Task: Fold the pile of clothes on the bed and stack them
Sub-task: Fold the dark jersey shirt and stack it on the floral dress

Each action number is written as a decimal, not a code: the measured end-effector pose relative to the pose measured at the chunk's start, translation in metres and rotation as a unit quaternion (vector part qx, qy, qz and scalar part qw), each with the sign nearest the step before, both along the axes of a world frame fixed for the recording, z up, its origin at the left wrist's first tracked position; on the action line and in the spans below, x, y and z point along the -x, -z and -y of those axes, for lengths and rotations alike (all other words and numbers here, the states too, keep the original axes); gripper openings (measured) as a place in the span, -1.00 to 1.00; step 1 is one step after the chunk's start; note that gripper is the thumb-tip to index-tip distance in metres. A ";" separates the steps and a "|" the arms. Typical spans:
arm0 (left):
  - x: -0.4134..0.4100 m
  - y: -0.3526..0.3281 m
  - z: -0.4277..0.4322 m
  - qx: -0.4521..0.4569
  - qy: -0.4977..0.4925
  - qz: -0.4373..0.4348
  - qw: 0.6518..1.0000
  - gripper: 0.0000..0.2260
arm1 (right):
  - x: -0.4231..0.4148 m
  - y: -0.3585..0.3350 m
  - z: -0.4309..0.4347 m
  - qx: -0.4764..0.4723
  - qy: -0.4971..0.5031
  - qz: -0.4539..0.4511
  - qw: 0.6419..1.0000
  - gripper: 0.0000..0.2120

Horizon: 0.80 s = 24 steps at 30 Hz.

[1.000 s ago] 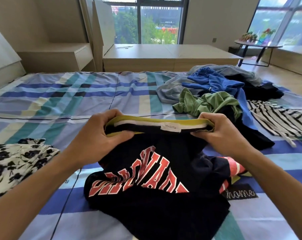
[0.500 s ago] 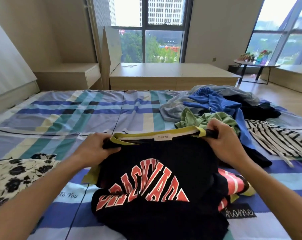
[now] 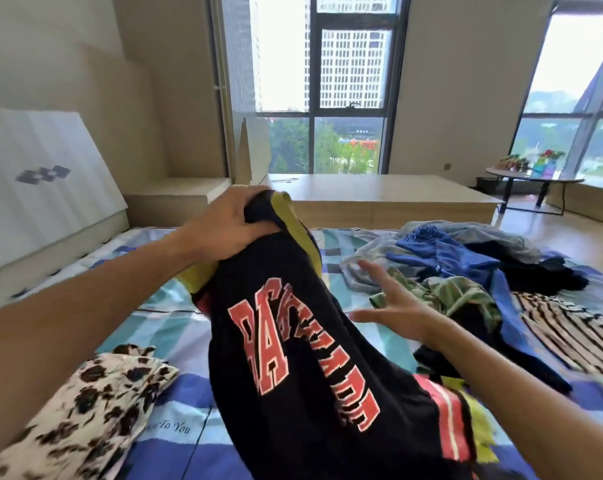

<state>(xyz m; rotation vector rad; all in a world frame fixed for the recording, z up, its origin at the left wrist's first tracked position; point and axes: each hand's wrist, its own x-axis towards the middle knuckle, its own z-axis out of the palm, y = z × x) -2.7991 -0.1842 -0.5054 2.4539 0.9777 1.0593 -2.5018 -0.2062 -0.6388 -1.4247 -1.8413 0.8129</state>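
A black shirt point(image 3: 303, 375) with red lettering and a yellow-green collar hangs in front of me. My left hand point(image 3: 227, 223) grips its collar end, bunched and lifted above the bed point(image 3: 161, 327). The shirt's lower part with red and yellow stripes still lies on the sheet. My right hand point(image 3: 393, 306) hovers with fingers spread to the right of the shirt, holding nothing. The pile of unfolded clothes point(image 3: 466, 265), with blue, green, grey and black pieces, lies at the far right of the bed.
A cream garment with black flower print point(image 3: 85, 410) lies at the near left. A black-and-white striped garment point(image 3: 570, 330) is spread at the right. A white headboard point(image 3: 40, 188) slants at left; a low wooden platform point(image 3: 379, 195) and a round table point(image 3: 532, 180) stand beyond the bed.
My right hand let go of the collar and opened. My left hand bunched the collar and lifted the black shirt up. The camera tilted upward.
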 end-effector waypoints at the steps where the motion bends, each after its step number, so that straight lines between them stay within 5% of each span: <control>1: -0.002 -0.007 0.006 -0.003 0.027 -0.018 0.999 -0.91 | 0.012 0.002 -0.005 0.010 0.000 -0.053 0.999 -0.08; 6: 0.006 -0.040 0.028 -0.023 0.094 -0.097 0.991 -0.89 | 0.045 -0.007 -0.020 0.175 -0.147 -0.147 0.962 -0.30; 9: 0.014 -0.057 0.030 -0.042 0.100 -0.122 0.987 -0.89 | 0.055 -0.026 -0.012 0.217 -0.208 -0.077 0.951 -0.71; 13: 0.029 -0.075 0.024 -0.069 0.061 -0.148 0.985 -0.86 | 0.040 -0.033 -0.013 0.198 -0.237 -0.017 0.951 -0.79; 17: 0.040 -0.092 0.014 -0.124 0.001 -0.184 0.975 -0.82 | 0.018 -0.049 -0.013 0.136 -0.072 -0.282 0.947 -0.76; 19: 0.048 -0.103 0.007 -0.134 -0.034 -0.208 0.968 -0.79 | 0.004 -0.074 -0.014 0.057 0.002 -0.334 0.941 -0.80; 24: 0.067 -0.130 -0.010 -0.136 -0.100 -0.215 0.962 -0.77 | -0.012 -0.173 -0.005 -0.163 0.046 -0.096 0.981 -0.89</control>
